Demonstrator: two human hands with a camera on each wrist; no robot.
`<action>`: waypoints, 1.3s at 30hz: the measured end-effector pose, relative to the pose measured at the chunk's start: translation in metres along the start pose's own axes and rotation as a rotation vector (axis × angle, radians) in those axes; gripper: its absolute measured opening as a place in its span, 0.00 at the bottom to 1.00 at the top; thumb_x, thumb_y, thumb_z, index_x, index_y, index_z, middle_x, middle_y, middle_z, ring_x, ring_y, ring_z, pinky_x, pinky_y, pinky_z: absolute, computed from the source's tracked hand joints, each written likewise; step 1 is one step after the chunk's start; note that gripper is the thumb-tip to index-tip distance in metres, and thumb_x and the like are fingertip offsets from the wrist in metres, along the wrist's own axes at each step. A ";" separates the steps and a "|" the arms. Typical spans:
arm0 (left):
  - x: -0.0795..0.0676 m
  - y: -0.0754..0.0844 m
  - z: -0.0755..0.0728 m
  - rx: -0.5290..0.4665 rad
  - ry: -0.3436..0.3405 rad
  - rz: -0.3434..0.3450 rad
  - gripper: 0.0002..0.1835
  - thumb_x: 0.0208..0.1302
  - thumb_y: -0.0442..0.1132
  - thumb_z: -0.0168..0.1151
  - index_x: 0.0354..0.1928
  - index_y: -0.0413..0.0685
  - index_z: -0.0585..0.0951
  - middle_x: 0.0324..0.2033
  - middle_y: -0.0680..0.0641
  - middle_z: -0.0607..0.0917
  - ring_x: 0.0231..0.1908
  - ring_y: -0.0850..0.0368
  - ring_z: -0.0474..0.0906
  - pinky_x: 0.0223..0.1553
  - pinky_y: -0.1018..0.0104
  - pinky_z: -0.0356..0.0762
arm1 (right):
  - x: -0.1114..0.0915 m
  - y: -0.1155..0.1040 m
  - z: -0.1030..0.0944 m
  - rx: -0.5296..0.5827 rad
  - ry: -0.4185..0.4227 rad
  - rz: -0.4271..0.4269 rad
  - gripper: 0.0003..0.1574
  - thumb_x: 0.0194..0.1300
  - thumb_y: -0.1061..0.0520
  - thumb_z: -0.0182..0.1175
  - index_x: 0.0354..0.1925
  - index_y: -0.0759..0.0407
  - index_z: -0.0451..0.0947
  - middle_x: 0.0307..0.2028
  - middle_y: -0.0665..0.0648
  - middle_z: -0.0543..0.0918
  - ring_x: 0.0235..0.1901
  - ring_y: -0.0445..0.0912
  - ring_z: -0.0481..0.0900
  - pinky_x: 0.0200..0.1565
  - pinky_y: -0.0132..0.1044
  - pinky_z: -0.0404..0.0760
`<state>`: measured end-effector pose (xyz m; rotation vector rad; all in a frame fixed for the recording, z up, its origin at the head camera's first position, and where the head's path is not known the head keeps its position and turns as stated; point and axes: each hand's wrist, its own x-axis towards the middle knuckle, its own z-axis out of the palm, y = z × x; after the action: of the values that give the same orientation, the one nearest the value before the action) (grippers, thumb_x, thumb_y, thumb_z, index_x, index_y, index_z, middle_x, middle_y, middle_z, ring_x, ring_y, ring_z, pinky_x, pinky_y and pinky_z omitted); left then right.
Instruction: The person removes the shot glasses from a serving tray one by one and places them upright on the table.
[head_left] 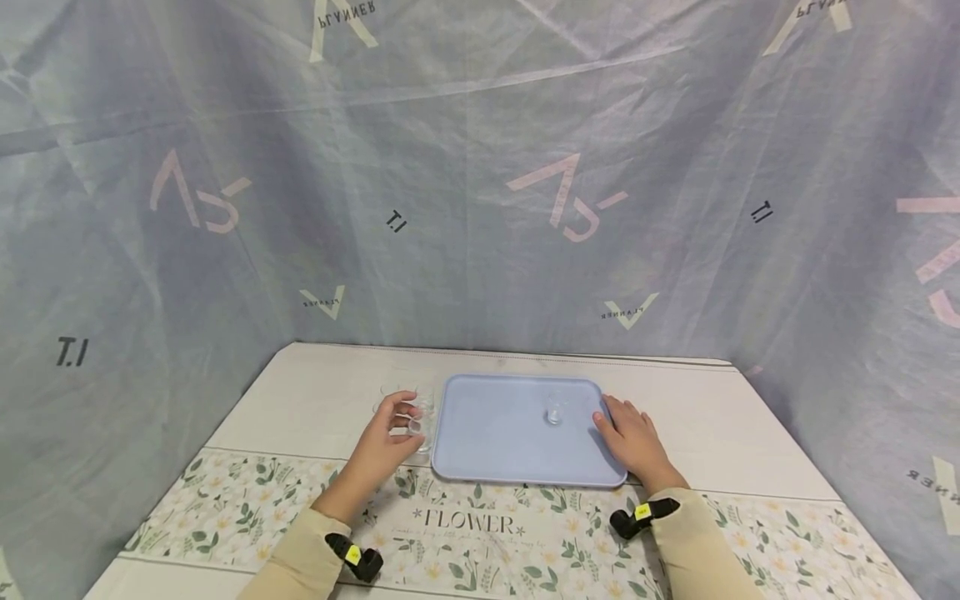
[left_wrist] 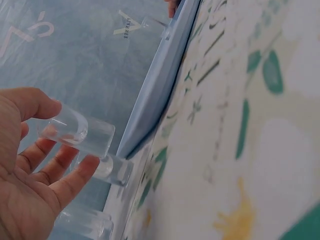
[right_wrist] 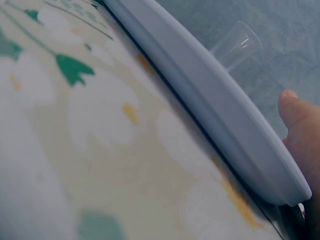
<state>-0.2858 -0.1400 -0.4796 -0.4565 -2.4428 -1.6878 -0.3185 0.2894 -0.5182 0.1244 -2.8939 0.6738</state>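
My left hand (head_left: 390, 433) is left of the blue tray (head_left: 495, 433), among several small clear glasses. In the left wrist view, thumb and fingers hold one clear glass (left_wrist: 95, 135) by its upper part. A second clear glass (left_wrist: 117, 170) stands close behind the fingers, and another glass (left_wrist: 85, 222) is lower in that view. My right hand (head_left: 633, 437) rests at the tray's right edge, thumb over the rim and fingers stretched along the outer side. One clear glass (head_left: 554, 412) stands on the tray towards its right side, also seen beyond the rim in the right wrist view.
The tray lies on a white table (head_left: 697, 417) covered in part by a flowered strip (head_left: 465, 533) along the front. Grey printed cloth (head_left: 465, 250) hangs behind the table and at both sides. Each wrist wears a black strap with a camera.
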 end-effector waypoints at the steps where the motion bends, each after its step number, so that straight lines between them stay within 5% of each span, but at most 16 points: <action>1: 0.000 -0.001 -0.001 0.002 0.001 0.002 0.35 0.63 0.25 0.67 0.69 0.44 0.65 0.52 0.42 0.77 0.51 0.46 0.77 0.51 0.54 0.80 | 0.000 0.000 0.000 0.001 -0.001 0.002 0.44 0.80 0.37 0.39 0.75 0.70 0.55 0.73 0.71 0.61 0.74 0.70 0.50 0.72 0.67 0.43; 23: 0.003 -0.022 -0.007 0.048 -0.004 -0.047 0.36 0.59 0.23 0.67 0.69 0.46 0.65 0.48 0.43 0.75 0.51 0.46 0.75 0.51 0.54 0.80 | 0.002 0.003 0.001 -0.001 -0.011 0.011 0.46 0.80 0.36 0.38 0.76 0.70 0.55 0.74 0.72 0.60 0.75 0.70 0.49 0.72 0.67 0.42; 39: 0.000 -0.019 -0.006 0.056 -0.015 -0.049 0.37 0.60 0.23 0.67 0.70 0.43 0.64 0.48 0.43 0.76 0.50 0.47 0.75 0.50 0.54 0.81 | 0.003 0.003 0.002 0.007 -0.016 0.015 0.46 0.80 0.35 0.38 0.76 0.70 0.54 0.74 0.71 0.60 0.75 0.70 0.49 0.72 0.67 0.42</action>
<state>-0.2926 -0.1522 -0.4946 -0.4069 -2.5252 -1.6351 -0.3216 0.2911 -0.5205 0.1101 -2.9112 0.6884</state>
